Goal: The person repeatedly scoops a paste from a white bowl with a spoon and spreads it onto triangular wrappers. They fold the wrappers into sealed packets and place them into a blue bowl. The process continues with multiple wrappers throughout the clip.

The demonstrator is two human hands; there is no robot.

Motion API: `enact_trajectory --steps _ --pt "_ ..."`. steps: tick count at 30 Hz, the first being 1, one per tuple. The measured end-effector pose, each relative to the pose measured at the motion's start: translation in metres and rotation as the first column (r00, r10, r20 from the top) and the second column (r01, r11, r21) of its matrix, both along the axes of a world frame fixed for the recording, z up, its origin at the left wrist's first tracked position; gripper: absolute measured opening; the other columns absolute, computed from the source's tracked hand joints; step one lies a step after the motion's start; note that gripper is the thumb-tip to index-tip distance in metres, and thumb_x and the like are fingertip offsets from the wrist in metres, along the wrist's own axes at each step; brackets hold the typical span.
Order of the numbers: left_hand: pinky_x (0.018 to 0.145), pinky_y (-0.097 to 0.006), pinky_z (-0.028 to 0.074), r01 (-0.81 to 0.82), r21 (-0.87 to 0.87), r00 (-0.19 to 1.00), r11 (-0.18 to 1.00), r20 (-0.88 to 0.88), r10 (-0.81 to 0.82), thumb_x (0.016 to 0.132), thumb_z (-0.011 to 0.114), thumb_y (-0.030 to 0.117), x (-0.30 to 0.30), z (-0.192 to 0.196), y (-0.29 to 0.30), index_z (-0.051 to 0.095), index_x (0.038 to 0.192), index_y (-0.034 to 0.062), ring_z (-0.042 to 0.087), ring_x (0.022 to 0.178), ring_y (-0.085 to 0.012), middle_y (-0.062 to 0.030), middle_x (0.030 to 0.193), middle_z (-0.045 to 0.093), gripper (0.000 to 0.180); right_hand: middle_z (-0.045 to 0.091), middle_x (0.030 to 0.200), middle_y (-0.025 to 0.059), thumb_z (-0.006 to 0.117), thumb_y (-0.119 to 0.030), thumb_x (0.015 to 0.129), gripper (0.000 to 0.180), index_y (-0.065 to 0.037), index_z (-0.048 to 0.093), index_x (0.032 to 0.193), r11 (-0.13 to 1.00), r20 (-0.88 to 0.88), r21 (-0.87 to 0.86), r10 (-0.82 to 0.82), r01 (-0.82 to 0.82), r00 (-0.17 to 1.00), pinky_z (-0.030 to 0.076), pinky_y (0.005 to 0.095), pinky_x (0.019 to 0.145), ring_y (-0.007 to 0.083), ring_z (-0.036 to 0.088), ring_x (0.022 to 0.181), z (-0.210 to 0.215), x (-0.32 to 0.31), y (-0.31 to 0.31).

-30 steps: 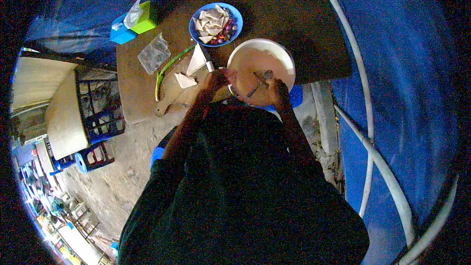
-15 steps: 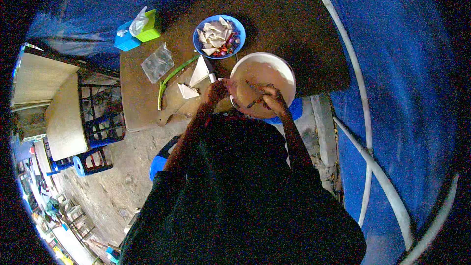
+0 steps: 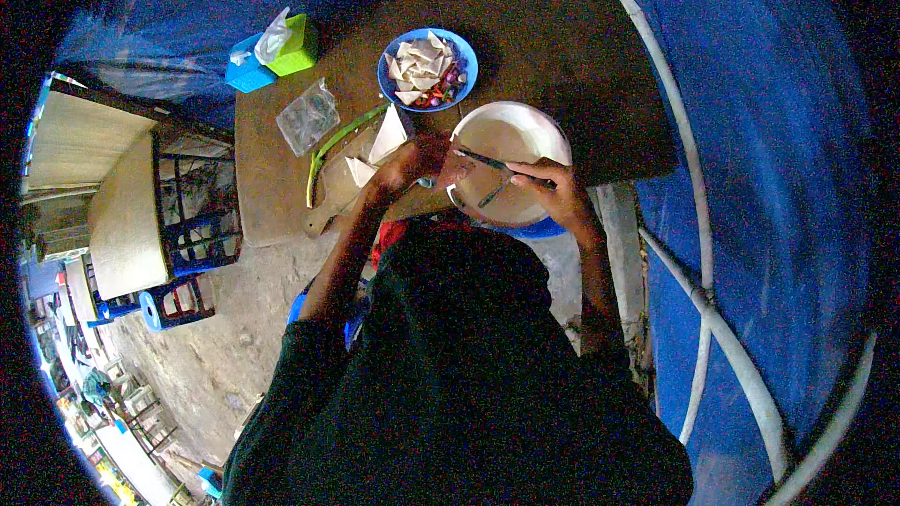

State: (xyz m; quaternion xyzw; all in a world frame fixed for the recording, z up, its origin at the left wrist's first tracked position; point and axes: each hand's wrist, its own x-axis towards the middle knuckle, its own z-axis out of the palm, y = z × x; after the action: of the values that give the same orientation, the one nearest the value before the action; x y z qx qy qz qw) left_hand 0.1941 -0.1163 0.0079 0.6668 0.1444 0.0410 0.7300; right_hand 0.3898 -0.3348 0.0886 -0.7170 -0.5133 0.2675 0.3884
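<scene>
My right hand [image 3: 555, 191] is closed around a slim dark utensil [image 3: 483, 159], its tip pointing left over a wide white bowl [image 3: 553, 136]. A second thin dark line crosses the bowl below it; I cannot tell whether it is another blade or a shadow. At the bowl's left rim, my left hand [image 3: 417, 164] is closed on something pinkish [image 3: 456, 171] whose kind I cannot make out. Left of that hand, white triangular pieces [image 3: 388, 138] lie on a wooden chopping board [image 3: 333, 195]. A long green stalk [image 3: 339, 136] rests along the board's far edge.
Beyond the board stands a blue bowl [image 3: 382, 75] of pale triangles and chopped red and purple pieces. A clear plastic bag [image 3: 307, 119] and blue and green baskets [image 3: 295, 49] sit at the table's [image 3: 562, 47] left. Pale poles [image 3: 682, 131] and blue sheeting border the right.
My right hand has shifted right and slightly down, the utensil now more level. My left hand has moved a little right, turned over the bowl's rim. The view has shifted slightly.
</scene>
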Motion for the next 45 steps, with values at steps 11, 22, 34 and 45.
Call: enact_trajectory --steps 11,22,34,45 --pt "0.090 -0.035 0.044 0.067 -0.047 0.998 0.997 -0.011 -0.068 0.084 0.051 0.053 0.003 0.038 -0.006 0.055 0.118 -0.0025 0.057 0.102 -0.0221 -0.0123 0.110 0.062 0.065 0.063 0.082 0.0091 0.067 -0.010 0.079 0.026 -0.008 0.068 0.105 0.999 0.118 0.026 -0.030 0.027 0.993 0.045 0.0267 0.069 0.0153 0.058 0.075 0.013 -0.007 0.006" --pt "0.097 -0.037 0.041 -0.032 -0.152 0.984 0.988 0.166 0.057 0.080 0.059 0.054 0.010 0.055 -0.024 0.053 0.116 -0.0071 0.055 0.109 -0.0244 -0.0165 0.114 0.059 0.071 0.064 0.083 0.0089 0.065 -0.006 0.079 0.025 -0.004 0.067 0.104 0.995 0.019 0.105 -0.004 0.002 1.000 0.046 0.0273 0.073 0.0157 0.060 0.077 0.015 -0.003 0.006" --pt "0.090 -0.034 0.045 -0.084 -0.032 0.991 0.996 0.105 0.087 0.081 0.058 0.055 0.005 0.074 -0.022 0.056 0.110 -0.0048 0.059 0.104 -0.0237 -0.0131 0.106 0.062 0.067 0.065 0.076 0.0018 0.057 -0.023 0.090 0.028 0.000 0.063 0.106 0.986 -0.174 0.042 -0.154 0.164 0.973 0.042 0.0212 0.050 0.0063 0.052 0.056 -0.018 0.022 -0.012" --pt "0.076 -0.031 0.051 -0.278 -0.185 0.960 0.942 -0.022 0.279 0.078 0.066 0.048 0.005 0.069 -0.030 0.059 0.105 -0.0045 0.064 0.088 -0.0211 -0.0119 0.095 0.066 0.059 0.064 0.086 0.0168 0.069 -0.027 0.076 0.033 -0.002 0.063 0.096 0.917 0.601 -0.254 -0.100 0.308 0.793 0.048 0.0416 0.074 0.0346 0.060 0.081 -0.159 0.012 -0.023"
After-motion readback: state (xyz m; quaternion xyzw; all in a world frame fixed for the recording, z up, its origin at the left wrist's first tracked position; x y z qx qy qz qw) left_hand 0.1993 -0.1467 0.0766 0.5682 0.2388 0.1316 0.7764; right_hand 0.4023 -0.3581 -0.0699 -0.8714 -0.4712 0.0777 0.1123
